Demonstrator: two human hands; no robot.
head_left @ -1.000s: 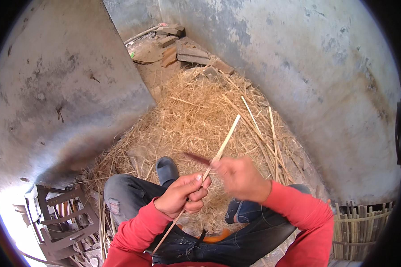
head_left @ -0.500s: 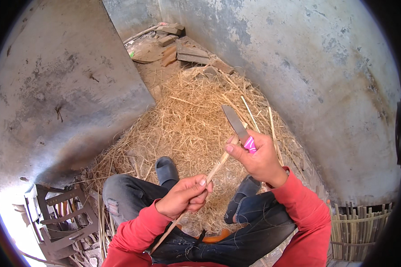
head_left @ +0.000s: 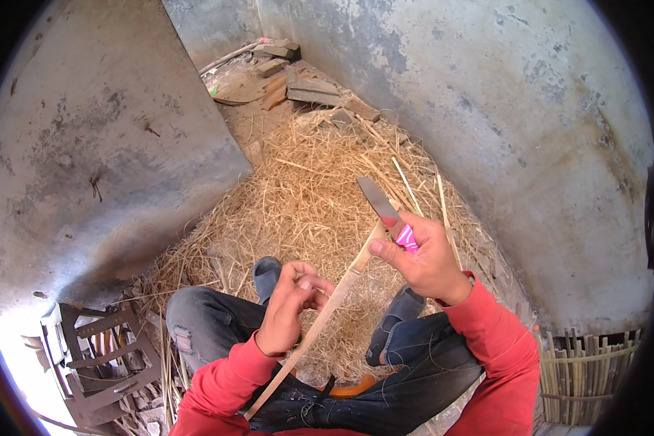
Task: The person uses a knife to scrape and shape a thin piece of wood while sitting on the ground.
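Observation:
My right hand (head_left: 429, 254) grips a knife by its pink-and-white handle (head_left: 408, 238), with the blade (head_left: 378, 200) pointing up and to the left. The same hand pinches the upper end of a long, pale bamboo strip (head_left: 320, 320) between thumb and fingers, close under the blade. From there the strip slants down to the left, across my lap. My left hand (head_left: 287, 305) is off the strip, just beside its middle, its fingers loosely bent and apart with nothing seen in them. A joint mark shows on the strip's upper part.
Pale shavings (head_left: 305, 196) cover the floor between two grey walls (head_left: 487, 131). Bricks (head_left: 312, 91) lie at the far end. A dark metal frame (head_left: 105, 349) stands at lower left, a slatted bamboo basket (head_left: 578, 374) at lower right. Loose strips (head_left: 407, 182) lean near the right wall.
My left hand has let go of the strip and moved up and left, its fingers opening. The strip now shows its wider face. My right hand has barely moved.

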